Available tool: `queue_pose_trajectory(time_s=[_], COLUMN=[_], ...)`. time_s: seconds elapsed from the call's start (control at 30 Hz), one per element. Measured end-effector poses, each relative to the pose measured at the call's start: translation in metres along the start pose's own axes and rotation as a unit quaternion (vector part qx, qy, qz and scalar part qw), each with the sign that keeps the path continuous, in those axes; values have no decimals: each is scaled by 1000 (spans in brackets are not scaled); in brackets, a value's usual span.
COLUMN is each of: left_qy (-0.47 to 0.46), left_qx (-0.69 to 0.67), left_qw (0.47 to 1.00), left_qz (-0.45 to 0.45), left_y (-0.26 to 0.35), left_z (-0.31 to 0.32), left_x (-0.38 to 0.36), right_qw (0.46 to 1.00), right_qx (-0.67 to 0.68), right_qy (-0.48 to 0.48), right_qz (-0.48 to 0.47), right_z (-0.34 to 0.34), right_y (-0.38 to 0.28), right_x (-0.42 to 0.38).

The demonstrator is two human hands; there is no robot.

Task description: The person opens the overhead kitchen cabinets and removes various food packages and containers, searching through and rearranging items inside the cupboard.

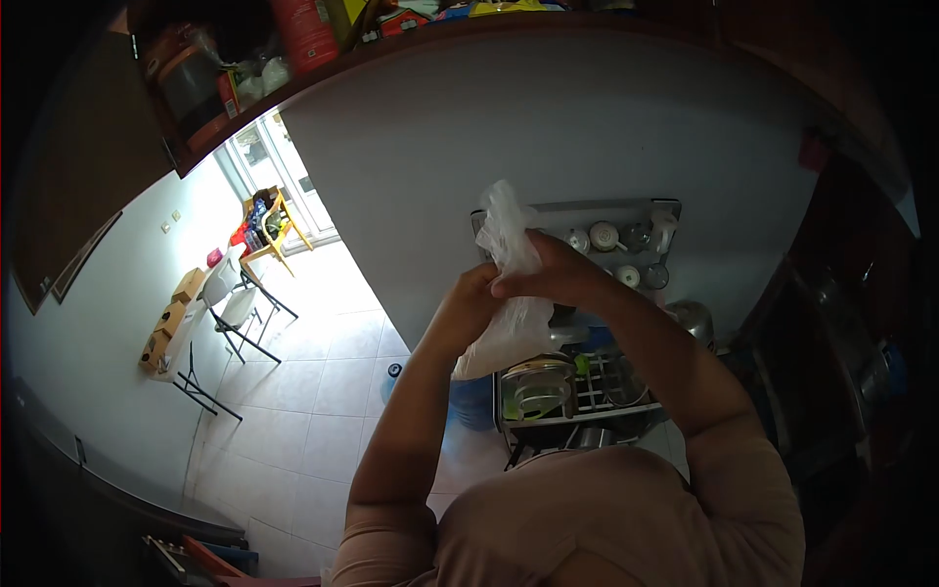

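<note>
A whitish, translucent plastic bag [514, 333] hangs in front of me, its gathered neck pointing up. My left hand [476, 298] is closed on the left side of the neck. From the right, my right hand [558, 272] wraps round the same neck, a little higher, with its thumb across the plastic. The loose top of the bag sticks out above both hands. Its fuller lower part hangs below them, over the near left side of the dish rack; what is inside cannot be made out.
Behind the bag stands a dish rack [597, 406] with plates and bowls. A tray [587, 207] with cups and glasses sits against the wall. Overhead is an open cabinet shelf [430, 39] with packets. A folding chair [240, 303] and boxes [168, 323] are at left.
</note>
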State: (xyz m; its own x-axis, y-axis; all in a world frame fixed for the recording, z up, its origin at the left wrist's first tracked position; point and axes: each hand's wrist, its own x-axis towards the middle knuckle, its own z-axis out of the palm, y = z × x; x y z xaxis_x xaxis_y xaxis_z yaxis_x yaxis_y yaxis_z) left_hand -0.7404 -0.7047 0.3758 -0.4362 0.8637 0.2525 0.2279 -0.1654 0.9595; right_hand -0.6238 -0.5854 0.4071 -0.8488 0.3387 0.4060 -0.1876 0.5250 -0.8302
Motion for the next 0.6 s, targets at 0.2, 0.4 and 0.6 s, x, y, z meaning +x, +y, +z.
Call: queue_pose_trajectory(time_s=[0.2, 0.4, 0.6], left_qy=[264, -165, 16], left_qx=[282, -549, -693], left_qw=[915, 768, 720], left_qz=[115, -285, -15], left_y=[-40, -42, -96], left_z=[-12, 32, 21], left_x=[-44, -87, -70], right_qw=[986, 978, 967], right_qx=[93, 82, 37], right_qy=[-62, -128, -181], right_qz=[119, 141, -174], right_z=[16, 59, 84], right_y=[22, 8, -16], right_x=[22, 14, -22])
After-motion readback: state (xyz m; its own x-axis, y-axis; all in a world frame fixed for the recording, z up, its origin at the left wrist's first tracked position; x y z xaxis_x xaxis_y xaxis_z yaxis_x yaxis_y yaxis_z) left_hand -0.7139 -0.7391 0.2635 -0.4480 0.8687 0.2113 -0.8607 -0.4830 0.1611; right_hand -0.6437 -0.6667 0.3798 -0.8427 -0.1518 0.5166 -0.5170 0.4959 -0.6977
